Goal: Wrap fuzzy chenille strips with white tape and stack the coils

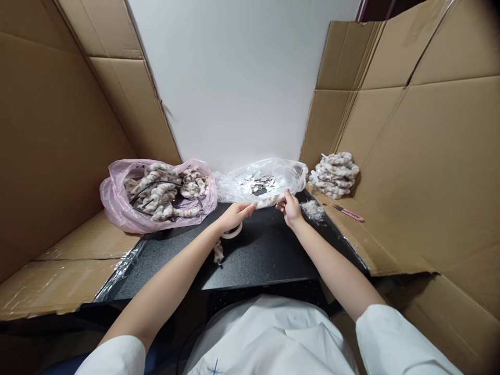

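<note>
Left hand [235,215]: fingers nearly closed, thumb and fingertips pinching the near-left end of a furry strip [269,201]. Right hand [291,209]: partly curled, thumb raised, fingers bent about the strip's other end; from where I stand I cannot tell how firm that grip is.

Strip position: mottled white and brown, spanning the gap between both hands, slightly higher at the right hand, over the far part of the black table [265,255] and just in front of a clear plastic bag [230,190] with small white and metallic-looking pieces inside.

Surroundings: a pale ring-shaped roll [233,233] sits beneath the left hand, partly hidden by it; a furry scrap [218,252] near the left forearm. Pink bag [113,205] of furry lengths at left. Loose fluff [313,211] just beside the right hand; pink-handled snips [350,213] farther right, on cardboard [375,247]; furry bundle [336,175] beyond.
</note>
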